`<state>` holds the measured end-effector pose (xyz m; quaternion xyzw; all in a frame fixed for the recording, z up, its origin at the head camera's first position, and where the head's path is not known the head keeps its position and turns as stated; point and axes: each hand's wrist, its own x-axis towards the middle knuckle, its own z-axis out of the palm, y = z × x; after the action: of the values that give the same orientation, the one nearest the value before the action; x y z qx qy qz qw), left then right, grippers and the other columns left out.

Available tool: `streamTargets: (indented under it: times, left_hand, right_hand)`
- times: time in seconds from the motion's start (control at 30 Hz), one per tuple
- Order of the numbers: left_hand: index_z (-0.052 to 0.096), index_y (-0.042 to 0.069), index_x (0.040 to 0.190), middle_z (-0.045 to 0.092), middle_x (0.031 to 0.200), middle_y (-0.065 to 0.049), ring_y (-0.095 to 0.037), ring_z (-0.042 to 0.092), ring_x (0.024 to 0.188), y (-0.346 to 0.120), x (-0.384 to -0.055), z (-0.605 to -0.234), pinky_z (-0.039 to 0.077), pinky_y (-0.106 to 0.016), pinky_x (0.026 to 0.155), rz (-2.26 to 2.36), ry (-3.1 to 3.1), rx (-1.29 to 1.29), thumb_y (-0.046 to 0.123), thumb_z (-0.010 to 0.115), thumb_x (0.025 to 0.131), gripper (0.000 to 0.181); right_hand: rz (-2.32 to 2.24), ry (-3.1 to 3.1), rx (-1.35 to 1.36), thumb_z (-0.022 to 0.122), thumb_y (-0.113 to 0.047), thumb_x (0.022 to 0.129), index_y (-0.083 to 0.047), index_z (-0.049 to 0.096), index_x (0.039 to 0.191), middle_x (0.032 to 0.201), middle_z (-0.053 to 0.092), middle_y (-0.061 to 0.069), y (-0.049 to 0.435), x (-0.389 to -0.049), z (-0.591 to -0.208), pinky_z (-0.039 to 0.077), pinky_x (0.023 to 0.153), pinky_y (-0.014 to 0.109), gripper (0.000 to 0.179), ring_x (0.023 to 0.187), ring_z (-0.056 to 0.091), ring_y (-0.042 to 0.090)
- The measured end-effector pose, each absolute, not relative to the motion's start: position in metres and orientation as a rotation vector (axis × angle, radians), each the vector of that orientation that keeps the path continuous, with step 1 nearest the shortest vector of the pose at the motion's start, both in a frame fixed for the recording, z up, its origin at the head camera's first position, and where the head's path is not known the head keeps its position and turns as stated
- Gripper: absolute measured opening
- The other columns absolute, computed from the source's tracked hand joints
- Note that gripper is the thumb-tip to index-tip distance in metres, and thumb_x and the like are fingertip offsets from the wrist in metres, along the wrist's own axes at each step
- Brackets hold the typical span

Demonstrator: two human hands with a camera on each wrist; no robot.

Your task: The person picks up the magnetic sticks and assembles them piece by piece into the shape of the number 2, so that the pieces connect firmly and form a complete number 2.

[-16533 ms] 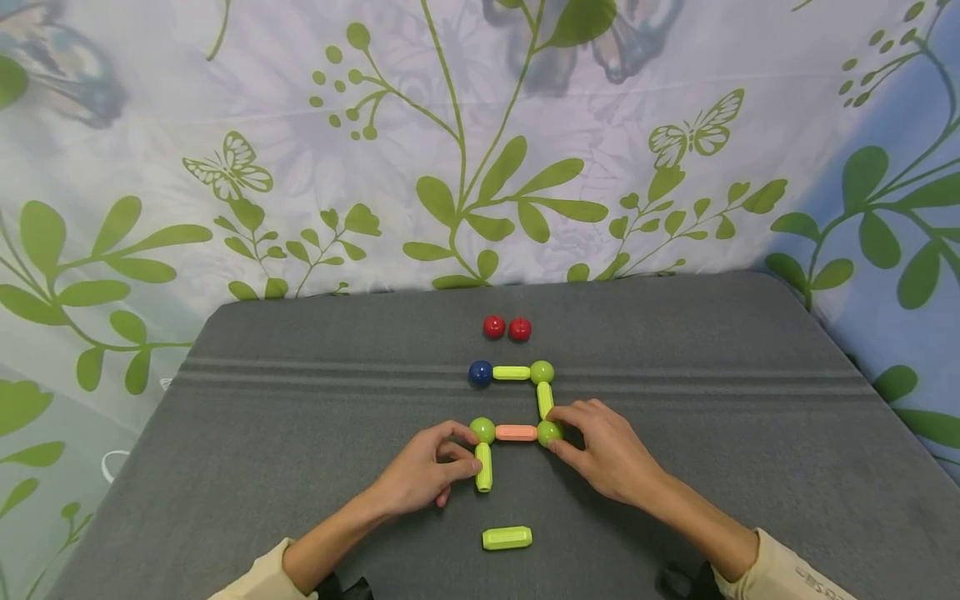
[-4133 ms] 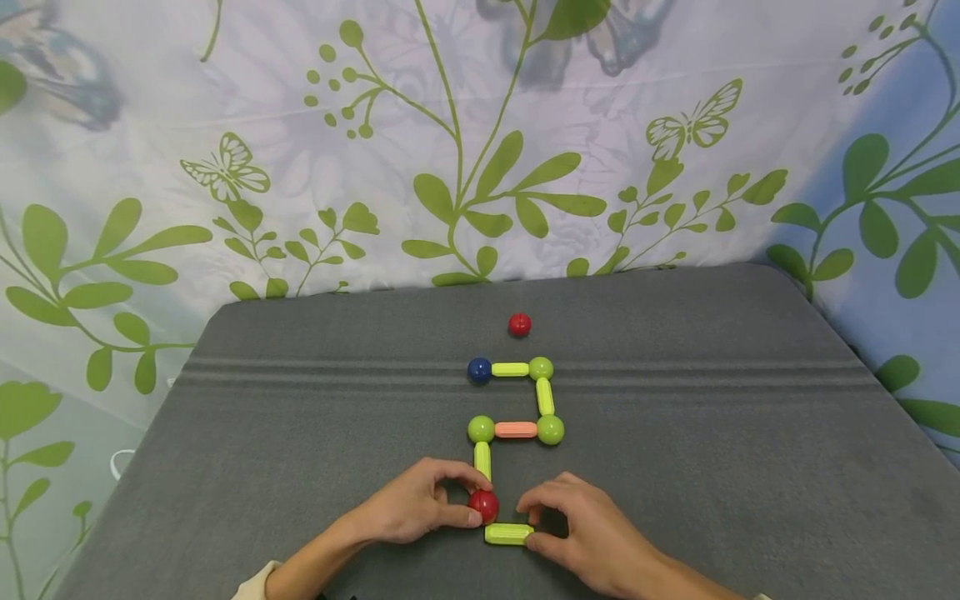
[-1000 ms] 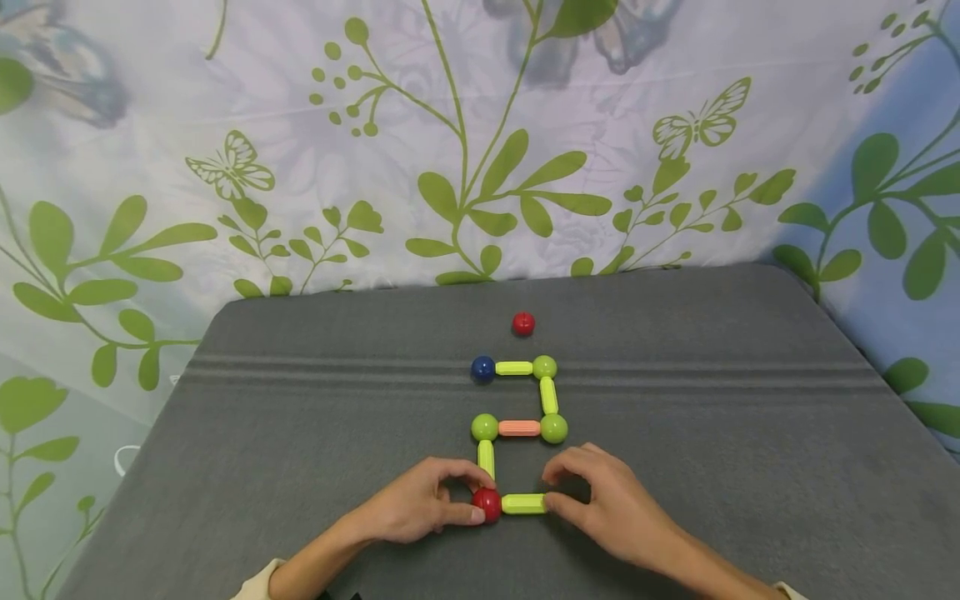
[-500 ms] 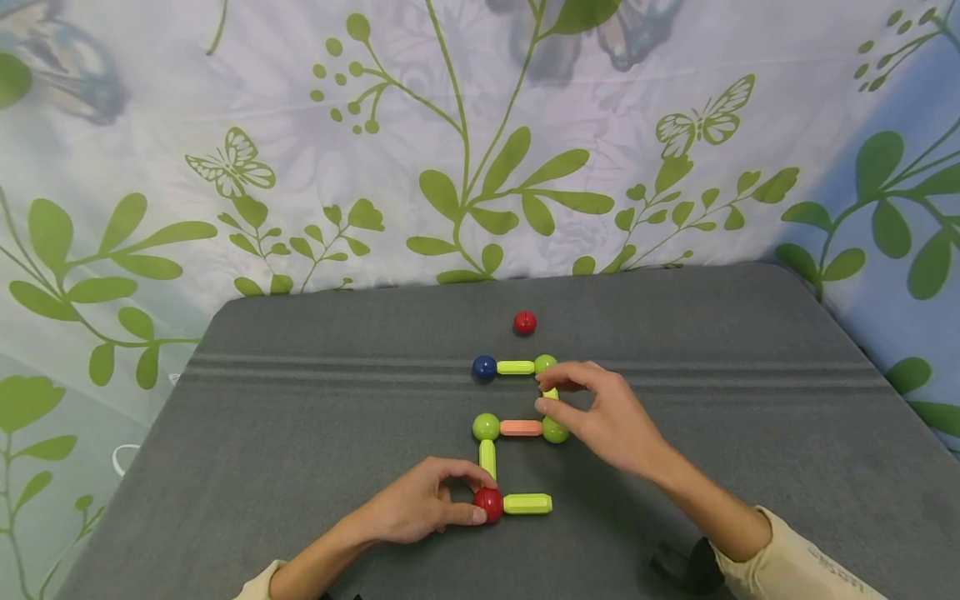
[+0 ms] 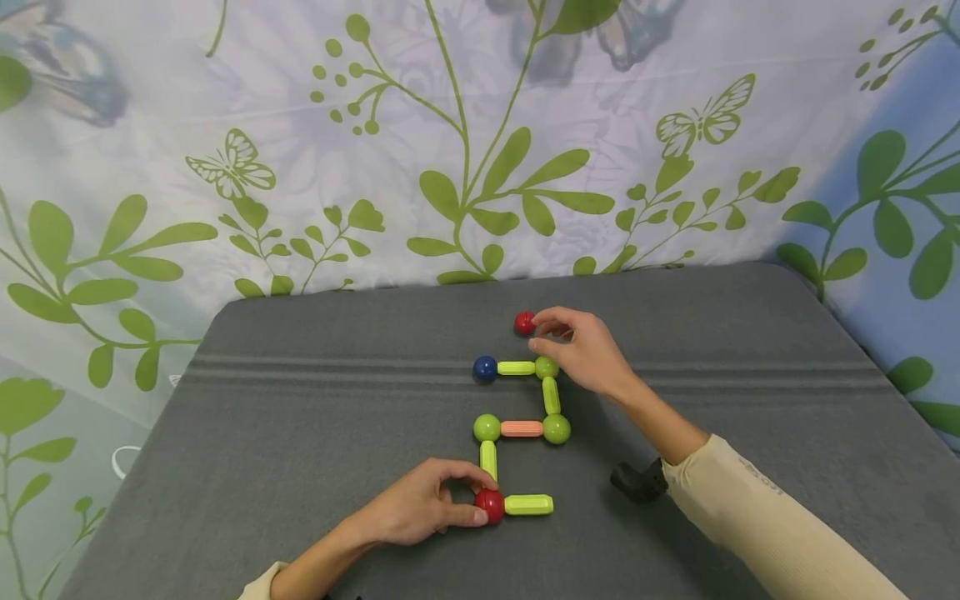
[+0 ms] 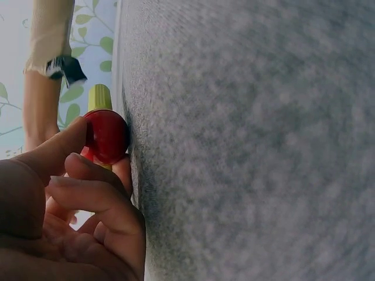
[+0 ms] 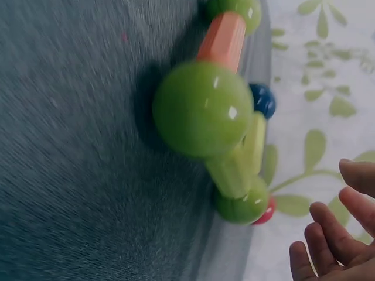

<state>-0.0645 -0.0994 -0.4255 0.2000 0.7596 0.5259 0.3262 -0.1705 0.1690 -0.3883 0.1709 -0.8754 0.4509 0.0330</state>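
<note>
My left hand (image 5: 420, 504) pinches a glossy red ball (image 5: 490, 506) between thumb and fingers at the near end of a chain of magnetic sticks and balls. A yellow-green stick (image 5: 528, 505) runs right from that ball, its other end free. Another yellow-green stick (image 5: 488, 460) leads away from it to a green ball (image 5: 487, 427). At the back, my right hand (image 5: 588, 350) reaches over the chain, thumb and fingers apart, fingertips beside a second red ball (image 5: 523, 322). Whether they touch it, I cannot tell. The right wrist view shows that hand's fingers loosely bent, holding nothing.
The chain continues through an orange stick (image 5: 521, 428), a green ball (image 5: 557, 429), a yellow-green stick (image 5: 551, 396) and another green ball (image 5: 547, 368) to a blue ball (image 5: 485, 368). Grey cloth covers the table (image 5: 337, 433), and a patterned curtain (image 5: 315, 167) hangs behind.
One red ball has come from the back to the chain's near end. The loose yellow-green stick now adjoins it; my right hand has let go of that stick and moved toward the remaining red ball.
</note>
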Motion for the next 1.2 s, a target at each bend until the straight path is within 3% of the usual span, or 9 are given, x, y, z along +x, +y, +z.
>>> streamTargets:
  times: [0.57, 1.2]
  left_hand:
    - [0.071, 0.016, 0.114, 0.062, 0.101, 0.003, -0.009, 0.041, 0.048, -0.1, -0.065, -0.427, 0.038, -0.019, 0.047, 1.376, 1.986, 0.533, 0.015, 0.074, 0.09, 0.025]
    - [0.071, 0.015, 0.114, 0.062, 0.1, 0.003, -0.009, 0.042, 0.048, -0.101, -0.065, -0.427, 0.038, -0.02, 0.046, 1.378, 1.983, 0.529, 0.014, 0.074, 0.09, 0.025]
  right_hand:
    - [1.206, -2.974, 0.392, 0.069, -0.02, 0.095, -0.005, 0.053, 0.141, 0.132, 0.057, 0.024, 0.171, -0.219, -0.413, 0.042, 0.095, 0.058, 0.052, 0.121, 0.052, 0.041]
    - [1.207, -2.987, 0.328, 0.068, -0.017, 0.094, -0.005, 0.06, 0.134, 0.127, 0.061, 0.023, 0.164, -0.232, -0.423, 0.047, 0.091, 0.054, 0.042, 0.115, 0.057, 0.039]
